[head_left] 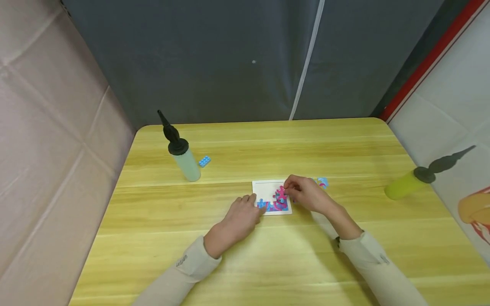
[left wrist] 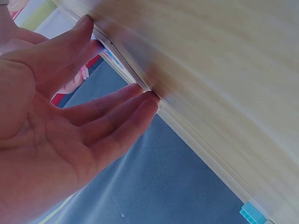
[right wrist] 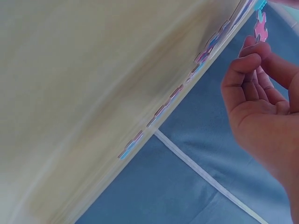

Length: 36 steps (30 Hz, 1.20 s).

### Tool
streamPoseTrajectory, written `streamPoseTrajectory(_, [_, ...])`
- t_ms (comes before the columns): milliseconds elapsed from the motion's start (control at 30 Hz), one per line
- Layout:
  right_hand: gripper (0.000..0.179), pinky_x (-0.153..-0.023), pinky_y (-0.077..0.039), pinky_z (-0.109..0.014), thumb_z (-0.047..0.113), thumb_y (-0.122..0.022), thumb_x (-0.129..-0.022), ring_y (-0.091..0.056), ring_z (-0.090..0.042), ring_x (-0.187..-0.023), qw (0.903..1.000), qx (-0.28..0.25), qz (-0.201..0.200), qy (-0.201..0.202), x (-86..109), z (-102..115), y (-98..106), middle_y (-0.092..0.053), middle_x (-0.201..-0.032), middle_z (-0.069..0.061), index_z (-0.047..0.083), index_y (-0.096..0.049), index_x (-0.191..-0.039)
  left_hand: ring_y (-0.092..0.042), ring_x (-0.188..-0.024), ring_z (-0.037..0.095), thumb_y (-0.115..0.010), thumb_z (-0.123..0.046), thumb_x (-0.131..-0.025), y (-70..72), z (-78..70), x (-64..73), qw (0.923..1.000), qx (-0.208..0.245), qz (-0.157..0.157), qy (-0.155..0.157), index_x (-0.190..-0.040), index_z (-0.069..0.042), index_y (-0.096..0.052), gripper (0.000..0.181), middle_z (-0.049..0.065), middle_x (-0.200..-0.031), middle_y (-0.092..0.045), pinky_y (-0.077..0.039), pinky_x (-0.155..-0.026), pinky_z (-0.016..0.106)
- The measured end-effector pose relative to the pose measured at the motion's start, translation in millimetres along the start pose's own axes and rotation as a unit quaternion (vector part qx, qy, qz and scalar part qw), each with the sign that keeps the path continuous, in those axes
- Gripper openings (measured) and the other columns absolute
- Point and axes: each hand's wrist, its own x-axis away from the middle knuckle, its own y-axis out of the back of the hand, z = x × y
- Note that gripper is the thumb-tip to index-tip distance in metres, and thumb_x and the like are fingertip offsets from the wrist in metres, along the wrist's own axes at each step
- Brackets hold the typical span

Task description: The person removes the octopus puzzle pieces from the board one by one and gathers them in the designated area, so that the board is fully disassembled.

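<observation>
A small white puzzle tray (head_left: 264, 187) lies on the wooden table, with blue and purple jigsaw pieces (head_left: 272, 207) fitted along its near side. My right hand (head_left: 309, 196) pinches a pink puzzle piece (head_left: 280, 194) between thumb and forefinger, over the tray's right part. In the right wrist view that puzzle piece (right wrist: 261, 29) is held up off the table. My left hand (head_left: 240, 216) rests at the tray's left edge, its fingers extended; in the left wrist view the fingertips (left wrist: 152, 98) touch the rim. Loose puzzle pieces (head_left: 323, 182) lie just beyond my right hand, partly hidden by it.
A pale green bottle (head_left: 187, 165) with a black nozzle top stands at the back left, beside a blue toy brick (head_left: 204, 161). A yellow-green bottle (head_left: 401, 187) of the same shape stands near the right edge. Dark cloth (head_left: 199, 63) hangs behind the table.
</observation>
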Motion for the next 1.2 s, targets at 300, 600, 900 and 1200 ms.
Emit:
streamPoseTrajectory(300, [0.005, -0.062, -0.053, -0.023, 0.007, -0.063, -0.101, -0.067, -0.02, -0.074, 0.9998, -0.013, -0.004, -0.014, 5.4, -3, 3, -0.072, -0.092, -0.009, 0.006, -0.066, -0.105, -0.067, -0.108, 0.03, -0.071, -0.029, -0.097, 0.9, -0.6, 0.3, 0.9998, 0.014, 0.015, 0.008, -0.129, -0.023, -0.074, 0.032, 0.021, -0.132, -0.067, -0.058, -0.091, 0.042])
streamPoseTrajectory(600, [0.006, -0.065, -0.053, -0.023, 0.005, -0.062, -0.101, -0.066, -0.022, -0.079, 0.9998, -0.019, -0.01, -0.006, 8.9, -9, 6, -0.072, -0.093, -0.008, 0.006, -0.067, -0.105, -0.068, -0.108, 0.031, -0.072, -0.028, -0.097, -1.8, -0.5, 1.3, 0.9997, 0.02, 0.009, 0.008, -0.128, -0.023, -0.075, 0.032, 0.022, -0.133, -0.066, -0.058, -0.092, 0.043])
streamPoseTrajectory(900, [0.006, -0.062, -0.048, -0.022, 0.005, -0.062, -0.102, -0.061, -0.016, -0.072, 0.9998, -0.012, -0.01, -0.011, 11.4, -11, 11, -0.072, -0.092, -0.008, 0.006, -0.067, -0.104, -0.068, -0.107, 0.03, -0.072, -0.028, -0.097, 0.2, -0.2, 0.6, 0.9998, 0.015, 0.007, 0.005, -0.127, -0.022, -0.075, 0.03, 0.021, -0.131, -0.067, -0.058, -0.091, 0.042])
streamPoseTrajectory(1200, [0.009, -0.065, -0.052, -0.023, 0.003, -0.058, -0.103, -0.066, -0.02, -0.078, 0.9995, -0.023, -0.005, -0.02, 13.2, -15, 13, -0.072, -0.093, -0.01, 0.005, -0.066, -0.105, -0.068, -0.105, 0.028, -0.073, -0.028, -0.096, -0.2, -0.2, 0.9, 1.0, 0.003, 0.004, 0.002, -0.125, -0.023, -0.076, 0.029, 0.019, -0.127, -0.069, -0.058, -0.089, 0.039])
